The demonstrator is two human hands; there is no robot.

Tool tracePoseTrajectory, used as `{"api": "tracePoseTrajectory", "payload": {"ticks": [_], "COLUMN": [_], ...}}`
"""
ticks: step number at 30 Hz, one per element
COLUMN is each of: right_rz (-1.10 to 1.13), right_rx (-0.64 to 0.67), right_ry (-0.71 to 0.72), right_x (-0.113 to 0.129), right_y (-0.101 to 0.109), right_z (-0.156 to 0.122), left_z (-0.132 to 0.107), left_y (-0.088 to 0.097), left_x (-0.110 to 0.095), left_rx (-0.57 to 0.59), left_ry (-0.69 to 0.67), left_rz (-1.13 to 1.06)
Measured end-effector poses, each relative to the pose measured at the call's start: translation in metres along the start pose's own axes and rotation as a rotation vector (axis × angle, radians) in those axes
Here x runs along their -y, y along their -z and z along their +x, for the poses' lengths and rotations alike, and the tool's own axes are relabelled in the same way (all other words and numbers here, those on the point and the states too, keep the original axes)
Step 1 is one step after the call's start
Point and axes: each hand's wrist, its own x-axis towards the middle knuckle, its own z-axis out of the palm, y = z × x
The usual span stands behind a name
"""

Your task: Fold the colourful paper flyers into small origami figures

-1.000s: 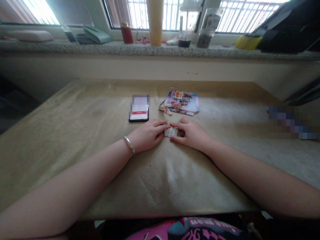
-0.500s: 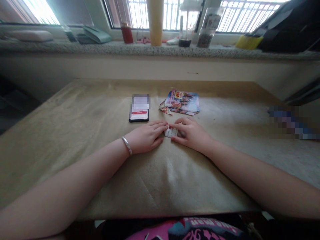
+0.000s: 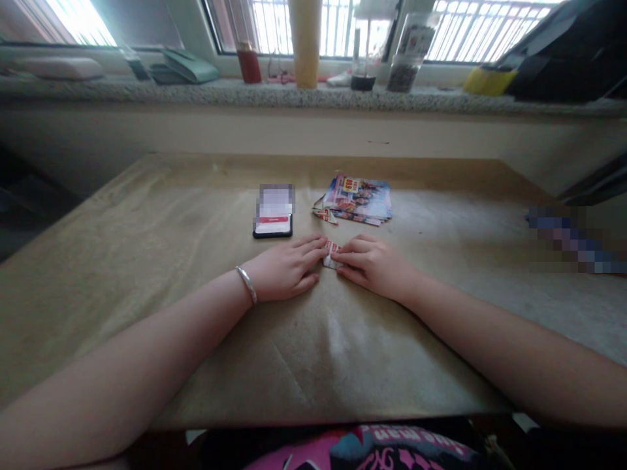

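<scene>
A small piece of folded paper (image 3: 332, 262), white with red print, lies on the table between my two hands. My left hand (image 3: 289, 266), a silver bangle on its wrist, rests flat with fingers stretched out, their tips on the paper's left edge. From the other side, my right hand (image 3: 375, 264) has its thumb and fingers drawn close together on the paper's right part, hiding that part. Just beyond the paper sits a small folded paper shape (image 3: 326, 215) with red print, touching a stack of colourful printed sheets (image 3: 362, 199).
A phone (image 3: 273, 227) with a lit, partly blurred screen lies beyond my left hand. The table (image 3: 147, 261) has a yellowish cover. Along the granite windowsill (image 3: 294, 98) stand a tall yellow cylinder (image 3: 306, 52), a red container (image 3: 249, 65) and a clear container (image 3: 406, 62).
My right hand's fingers have drawn closer together and shifted on the paper. More red print shows on the paper's top now. My left hand has barely moved.
</scene>
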Motion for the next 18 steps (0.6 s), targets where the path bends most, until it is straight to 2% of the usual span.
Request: {"api": "tracePoseTrajectory", "payload": {"ticks": [9,14,18], "right_rz": [0.059,0.155,0.119], "right_rx": [-0.002,-0.016,-0.007], "right_ry": [-0.018,-0.029,-0.019], "right_x": [-0.0001,-0.0047,-0.004], "right_y": [-0.0009,-0.0028,-0.0013], "right_z": [0.0011,0.0011,0.0005], "left_z": [-0.0026,-0.001,-0.001], "left_y": [0.0031,0.0045,0.0045], "left_x": [0.0037,0.0076,0.01], "left_rx": [0.035,0.025,0.017], "left_ry": [0.005,-0.044,-0.069], "left_rz": [-0.071,-0.122,-0.128]}}
